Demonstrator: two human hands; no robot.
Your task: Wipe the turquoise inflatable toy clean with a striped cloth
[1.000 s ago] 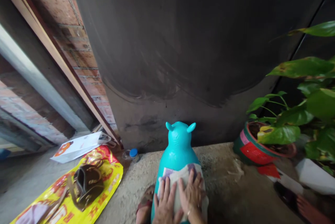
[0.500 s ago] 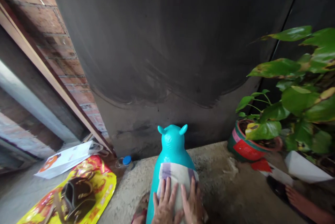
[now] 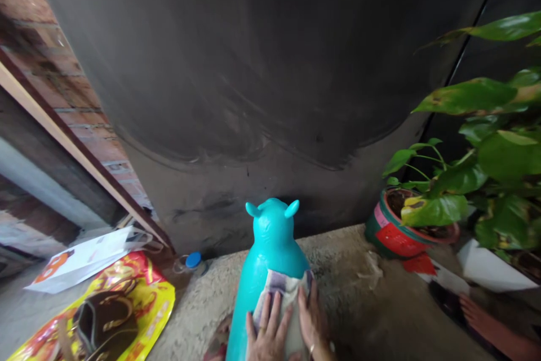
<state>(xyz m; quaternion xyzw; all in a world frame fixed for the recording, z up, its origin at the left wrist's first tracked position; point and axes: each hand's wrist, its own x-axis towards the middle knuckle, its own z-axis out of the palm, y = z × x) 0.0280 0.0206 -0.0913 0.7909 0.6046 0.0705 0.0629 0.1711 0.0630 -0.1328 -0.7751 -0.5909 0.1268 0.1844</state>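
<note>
A turquoise inflatable animal toy (image 3: 273,231) with two small ears stands at the bottom middle, its head away from me. Over its back lies a white cloth with purple stripes (image 3: 291,283), rumpled at the far edge. My left hand (image 3: 268,330) rests on the cloth, palm down, with its fingers stretched and spread. On the right side of the toy's back, my right hand (image 3: 311,319) presses the cloth with its fingers extended along the edge. Part of the cloth is hidden under both hands.
A dark panel (image 3: 262,79) rises behind the toy. To the left lie a yellow-red bag (image 3: 158,304) with a brown bag (image 3: 105,321) on it, a white paper bag (image 3: 93,257) and a blue-lidded jar (image 3: 193,260). At right are a potted plant (image 3: 393,237) and a person's foot (image 3: 475,313).
The cloth's far edge has gone from flat to rumpled, and its left corner has shifted right. My right hand has turned more sideways. The view has moved slightly.
</note>
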